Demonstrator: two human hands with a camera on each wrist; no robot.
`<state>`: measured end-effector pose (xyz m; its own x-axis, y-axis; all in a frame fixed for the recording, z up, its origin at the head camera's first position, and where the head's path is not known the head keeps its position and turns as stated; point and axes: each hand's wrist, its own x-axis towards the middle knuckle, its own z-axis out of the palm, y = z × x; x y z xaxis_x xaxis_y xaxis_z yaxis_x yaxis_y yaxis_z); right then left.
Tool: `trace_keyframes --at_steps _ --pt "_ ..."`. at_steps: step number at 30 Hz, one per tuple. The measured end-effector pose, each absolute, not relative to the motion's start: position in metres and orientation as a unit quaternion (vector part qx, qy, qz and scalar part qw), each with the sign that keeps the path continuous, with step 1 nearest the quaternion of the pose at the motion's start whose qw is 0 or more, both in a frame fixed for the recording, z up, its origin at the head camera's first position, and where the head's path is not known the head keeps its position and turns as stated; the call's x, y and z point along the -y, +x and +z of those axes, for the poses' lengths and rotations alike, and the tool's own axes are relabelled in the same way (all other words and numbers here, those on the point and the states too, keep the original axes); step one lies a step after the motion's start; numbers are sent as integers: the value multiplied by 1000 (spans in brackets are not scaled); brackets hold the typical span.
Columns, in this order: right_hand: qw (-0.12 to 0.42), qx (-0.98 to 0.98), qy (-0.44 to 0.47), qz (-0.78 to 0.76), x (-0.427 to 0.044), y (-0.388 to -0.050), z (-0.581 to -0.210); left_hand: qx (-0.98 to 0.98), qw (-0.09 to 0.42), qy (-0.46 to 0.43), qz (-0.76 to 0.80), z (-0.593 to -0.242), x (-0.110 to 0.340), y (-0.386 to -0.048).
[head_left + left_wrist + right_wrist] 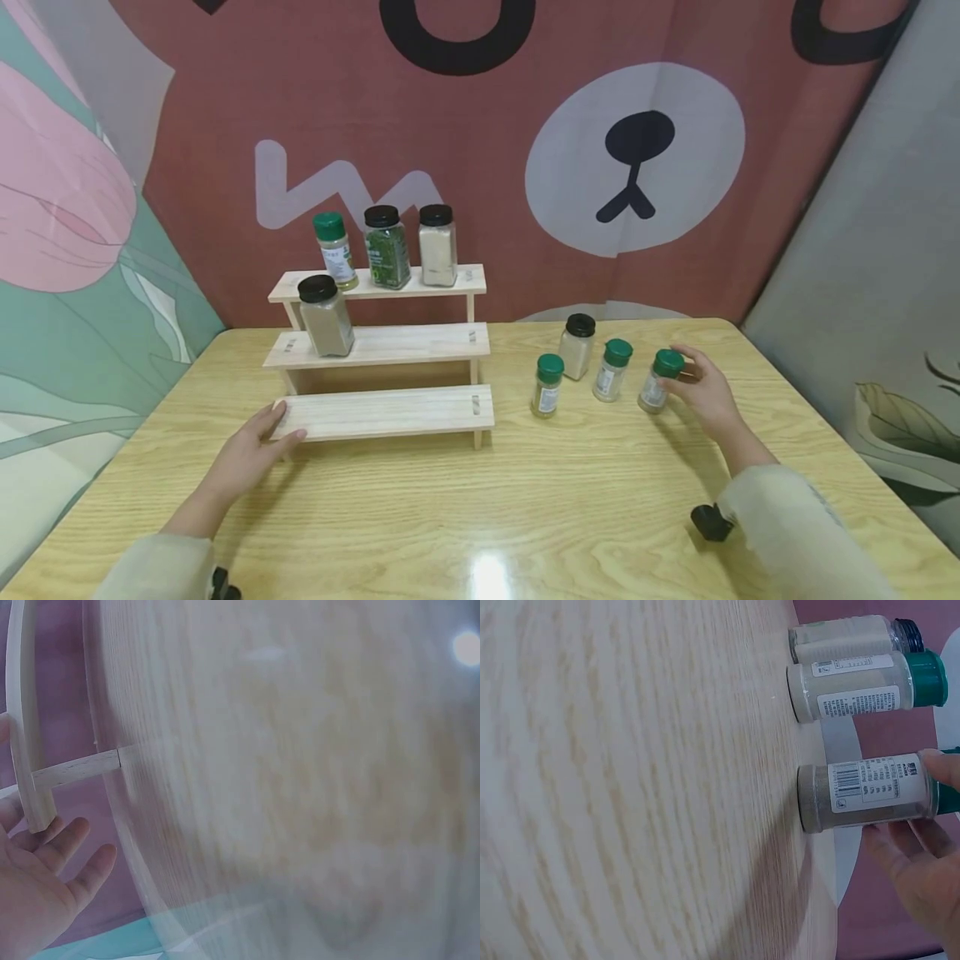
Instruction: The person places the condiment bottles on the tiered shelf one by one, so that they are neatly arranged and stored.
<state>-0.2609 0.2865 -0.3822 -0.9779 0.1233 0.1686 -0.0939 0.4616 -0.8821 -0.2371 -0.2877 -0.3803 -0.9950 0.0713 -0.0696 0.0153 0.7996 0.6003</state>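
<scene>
The right hand (705, 396) holds the rightmost green-capped jar (654, 392) between thumb and fingers; in the right wrist view this labelled jar (870, 793) stands upright on the table. The left hand (243, 454) grips the left end of the lowest step of a three-step wooden rack (390, 414), thumb at the front edge; the left wrist view shows the left hand (45, 885) with its fingers around the board's end. On the top step stand a green-capped jar (337, 254) and two black-capped jars (387, 254) (438, 250). A black-capped jar (327, 321) stands on the middle step's left.
Left of the held jar, two green-capped jars (611, 373) (547, 389) and a black-capped jar (577, 350) stand on the wooden table (420, 517). Behind the table hangs a red cloth (450, 125) with a bear's face.
</scene>
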Motion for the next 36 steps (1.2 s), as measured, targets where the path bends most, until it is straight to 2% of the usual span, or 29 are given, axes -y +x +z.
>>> trace_keyframes --at_steps 15,26,36 --pt "121 868 -17 481 -293 -254 -386 -947 43 31 316 -380 286 -238" --pt "143 862 13 486 -286 -246 -360 -947 46 27 316 -381 288 -238" --pt "140 855 40 497 -277 -237 -334 -946 51 26 320 -380 289 -238"
